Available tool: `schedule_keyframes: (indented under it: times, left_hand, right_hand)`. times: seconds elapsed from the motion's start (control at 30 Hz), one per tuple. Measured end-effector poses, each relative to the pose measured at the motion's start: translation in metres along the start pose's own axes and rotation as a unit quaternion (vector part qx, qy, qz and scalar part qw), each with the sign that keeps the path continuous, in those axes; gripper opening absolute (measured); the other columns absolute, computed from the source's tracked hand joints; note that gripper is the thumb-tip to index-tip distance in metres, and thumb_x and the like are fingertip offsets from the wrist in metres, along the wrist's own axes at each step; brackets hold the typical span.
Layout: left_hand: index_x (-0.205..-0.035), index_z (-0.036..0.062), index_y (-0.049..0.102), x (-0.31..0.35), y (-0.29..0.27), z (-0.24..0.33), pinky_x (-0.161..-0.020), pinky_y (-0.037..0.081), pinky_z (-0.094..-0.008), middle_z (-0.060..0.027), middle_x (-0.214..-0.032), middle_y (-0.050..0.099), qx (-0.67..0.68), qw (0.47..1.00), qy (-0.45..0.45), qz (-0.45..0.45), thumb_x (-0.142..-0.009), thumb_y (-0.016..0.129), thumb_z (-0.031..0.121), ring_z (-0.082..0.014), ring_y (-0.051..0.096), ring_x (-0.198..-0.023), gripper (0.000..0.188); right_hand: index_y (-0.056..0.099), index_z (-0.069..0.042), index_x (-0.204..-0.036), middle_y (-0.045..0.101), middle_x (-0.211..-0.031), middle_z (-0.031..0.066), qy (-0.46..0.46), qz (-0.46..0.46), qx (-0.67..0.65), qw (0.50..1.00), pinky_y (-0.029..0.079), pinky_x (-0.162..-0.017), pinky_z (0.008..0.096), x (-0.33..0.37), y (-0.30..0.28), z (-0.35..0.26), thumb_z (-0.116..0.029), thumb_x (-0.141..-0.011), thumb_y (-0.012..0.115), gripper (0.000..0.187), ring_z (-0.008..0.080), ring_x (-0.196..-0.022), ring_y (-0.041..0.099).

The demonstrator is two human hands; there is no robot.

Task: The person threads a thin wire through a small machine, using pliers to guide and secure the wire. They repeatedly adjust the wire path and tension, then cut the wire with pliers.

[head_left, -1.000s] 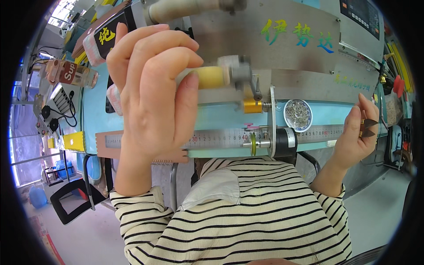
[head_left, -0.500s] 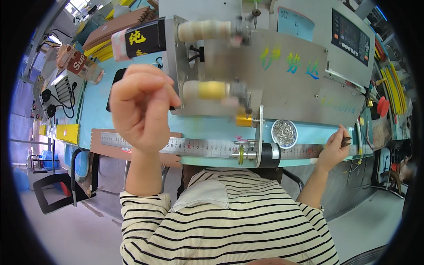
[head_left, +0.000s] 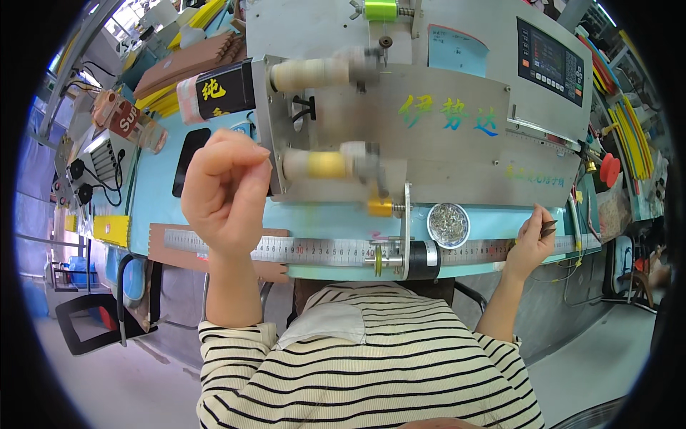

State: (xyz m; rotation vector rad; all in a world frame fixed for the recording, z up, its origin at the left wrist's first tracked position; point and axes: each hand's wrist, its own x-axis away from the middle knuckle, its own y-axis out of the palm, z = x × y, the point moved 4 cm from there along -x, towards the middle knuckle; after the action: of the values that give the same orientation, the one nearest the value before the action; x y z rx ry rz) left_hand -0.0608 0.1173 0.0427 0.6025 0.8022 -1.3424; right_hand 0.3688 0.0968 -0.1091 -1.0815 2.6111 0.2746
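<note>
Far left of the left fingers, a drinking bottle [head_left: 128,121] with a pinkish top; then, just left of those fingers, a black smartphone [head_left: 190,161], flat on the pale blue tabletop [head_left: 153,204]. Next, the left hand [head_left: 227,196], with fingers curled in and thumb tip up against the forefinger; impossible to tell whether around anything thin. Lower than these fingers, a brown board [head_left: 275,270], with a steel ruler [head_left: 314,252] lying across it. To the right of the left fingertips, a cream roller [head_left: 314,74] and a yellow-banded roller [head_left: 327,164], both blurred, the latter about level with the fingers. Between the two hands' fingers, a black motor [head_left: 421,263] and a white bowl [head_left: 468,227] of small silvery pieces [head_left: 448,225]. Farther right, the right hand [head_left: 530,242], with fingers closed around a small dark pointed tool [head_left: 549,229], mostly hidden in the grip. Beyond the right fingers, a control panel [head_left: 550,64]; to their right, a red knob [head_left: 609,170].
</note>
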Motion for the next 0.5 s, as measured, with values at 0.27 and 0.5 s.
schedule_keyframes:
  times: [0.27, 0.5]
  left_hand:
    - [-0.094, -0.0027, 0.058, -0.0024, -0.0019, -0.0031, -0.055, 0.032, -0.0157, -0.0053, -0.082, 0.055, -0.009, 0.999, 0.03, -0.007, -0.081, 0.056, -0.015, -0.003, 0.042, -0.061, 0.018]
    - [-0.094, -0.0024, 0.058, -0.0004, -0.0033, -0.0025, -0.055, 0.031, -0.0154, -0.004, -0.081, 0.054, -0.007, 1.0, 0.01, 0.003, -0.082, 0.057, -0.014, -0.0028, 0.042, -0.061, 0.017]
  right_hand:
    - [0.064, -0.001, -0.099, 0.045, -0.069, -0.0075, -0.004, -0.003, 0.01, 1.0, 0.024, -0.049, 0.0171, 0.001, 0.0016, -0.0022, -0.011, -0.096, 0.057, 0.013, -0.0002, -0.057, 0.034]
    - [0.063, 0.001, -0.099, 0.046, -0.072, -0.0067, 0.015, 0.0, 0.011, 1.0, 0.025, -0.05, 0.017, 0.0014, 0.0001, -0.001, -0.01, -0.096, 0.057, 0.013, 0.0001, -0.058, 0.034]
